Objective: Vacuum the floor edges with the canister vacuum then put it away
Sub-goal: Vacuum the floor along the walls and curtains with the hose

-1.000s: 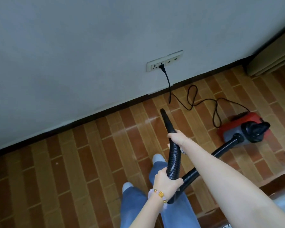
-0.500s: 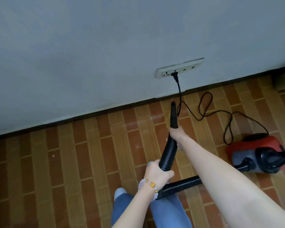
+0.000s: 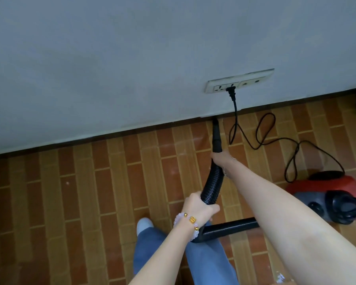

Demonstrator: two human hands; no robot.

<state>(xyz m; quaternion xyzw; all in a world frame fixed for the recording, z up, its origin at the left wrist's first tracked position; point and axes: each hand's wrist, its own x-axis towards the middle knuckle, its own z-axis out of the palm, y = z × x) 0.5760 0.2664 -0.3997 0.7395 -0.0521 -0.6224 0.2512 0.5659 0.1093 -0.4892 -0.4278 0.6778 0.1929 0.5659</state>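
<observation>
Gripping right hand [image 3: 221, 159]: fingers wrapped round the hose [image 3: 212, 186] where it joins the black nozzle [image 3: 216, 138], at 12 o'clock from the left hand.
Left hand [image 3: 199, 208]: clenched round the hose lower down; beaded bracelet [image 3: 191, 220] on the wrist.
Nozzle: tip at the dark skirting [image 3: 90, 141], at the foot of the wall [image 3: 111, 58].
Canister vacuum [image 3: 321, 185]: red and grey, on the tiled floor [image 3: 70, 202], at 4 o'clock from the right hand, well apart.
Cord [image 3: 235, 105]: looped on the floor, plugged into the wall outlet [image 3: 238, 84] at 1 o'clock from the nozzle tip.
</observation>
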